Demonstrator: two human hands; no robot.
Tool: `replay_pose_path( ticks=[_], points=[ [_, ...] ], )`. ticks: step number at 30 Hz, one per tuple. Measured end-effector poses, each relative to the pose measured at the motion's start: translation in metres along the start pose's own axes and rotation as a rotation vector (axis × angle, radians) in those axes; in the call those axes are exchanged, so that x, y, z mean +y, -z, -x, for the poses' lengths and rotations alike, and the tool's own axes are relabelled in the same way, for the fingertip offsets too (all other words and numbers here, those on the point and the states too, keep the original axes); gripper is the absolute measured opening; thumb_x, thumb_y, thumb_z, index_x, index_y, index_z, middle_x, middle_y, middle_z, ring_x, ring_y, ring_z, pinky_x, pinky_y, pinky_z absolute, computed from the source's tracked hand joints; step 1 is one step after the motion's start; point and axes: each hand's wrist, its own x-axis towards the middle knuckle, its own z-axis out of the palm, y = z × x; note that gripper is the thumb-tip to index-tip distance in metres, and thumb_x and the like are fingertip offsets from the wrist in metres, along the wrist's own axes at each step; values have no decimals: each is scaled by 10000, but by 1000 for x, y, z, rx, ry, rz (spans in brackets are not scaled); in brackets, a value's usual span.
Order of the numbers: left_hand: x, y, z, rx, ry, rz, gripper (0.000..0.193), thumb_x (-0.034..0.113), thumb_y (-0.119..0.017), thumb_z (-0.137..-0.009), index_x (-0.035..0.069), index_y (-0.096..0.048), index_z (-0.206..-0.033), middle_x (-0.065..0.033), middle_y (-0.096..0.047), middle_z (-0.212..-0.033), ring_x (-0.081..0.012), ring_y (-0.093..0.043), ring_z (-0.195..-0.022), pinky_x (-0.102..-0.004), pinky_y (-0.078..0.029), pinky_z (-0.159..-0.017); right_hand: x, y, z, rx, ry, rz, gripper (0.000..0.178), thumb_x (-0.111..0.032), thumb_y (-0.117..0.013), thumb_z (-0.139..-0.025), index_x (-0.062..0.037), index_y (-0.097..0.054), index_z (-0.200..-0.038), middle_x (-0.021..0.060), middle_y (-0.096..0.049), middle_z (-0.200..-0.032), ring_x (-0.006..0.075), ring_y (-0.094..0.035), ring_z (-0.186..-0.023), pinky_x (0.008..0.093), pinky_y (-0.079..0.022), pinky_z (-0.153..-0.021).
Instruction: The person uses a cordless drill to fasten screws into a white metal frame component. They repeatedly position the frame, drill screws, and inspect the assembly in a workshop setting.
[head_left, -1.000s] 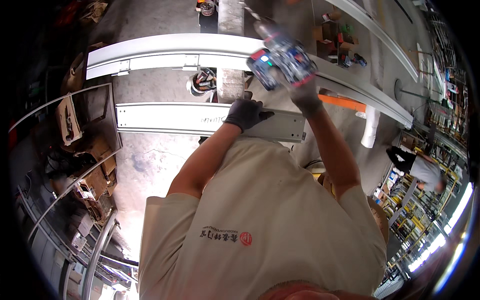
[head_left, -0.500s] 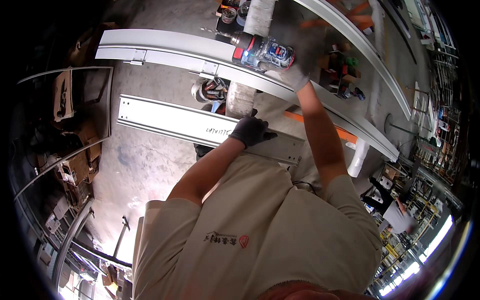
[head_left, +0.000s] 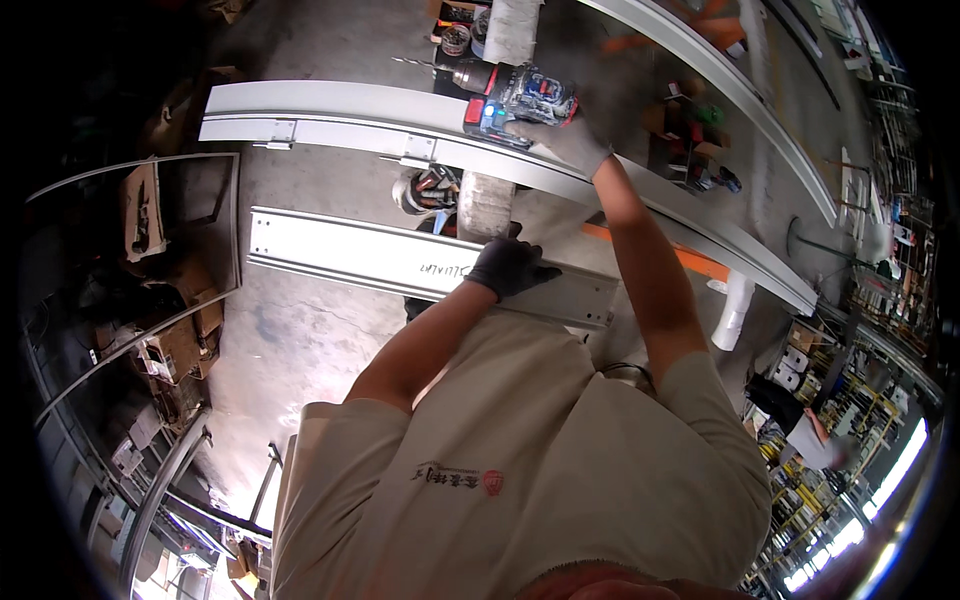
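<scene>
Lying beneath left hand (head_left: 513, 268): white profile (head_left: 350, 246)

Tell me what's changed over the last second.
The drill has moved left, its bit swung from pointing up-left to nearly straight left. The right hand went with it; its grip is unclear. The left hand stays on the near white profile.

Head-worn fisheye looks down, shirt (head_left: 530, 420) close below; edges seem murky.
</scene>
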Motion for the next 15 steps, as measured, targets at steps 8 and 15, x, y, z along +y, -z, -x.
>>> replay_pose_path(
  ticks=[8, 15],
  points=[
    [8, 4, -2, -25, -17, -71, 661, 695, -541, -949, 76, -769, -928, -220, -715, -945, -356, -701, -983, -492, -571, -781, -8, 25, 80, 397, 309, 438, 316, -42, -796, -863, -38, -737, -1174, 95, -774, -1164, 160, -740, -975, 314, -588, -885],
    [-2, -29, -7, 147, -15, -179, 656, 664, -530, -988, 50, -711, -843, -209, -704, -903, -366, -734, -802, -515, -581, -669, 99, 90, 279, 934, 53, 590, 210, -141, -792, -915, -54, -739, -1099, 52, -669, -877, 174, -665, -831, 324, -539, -786]
  ],
)
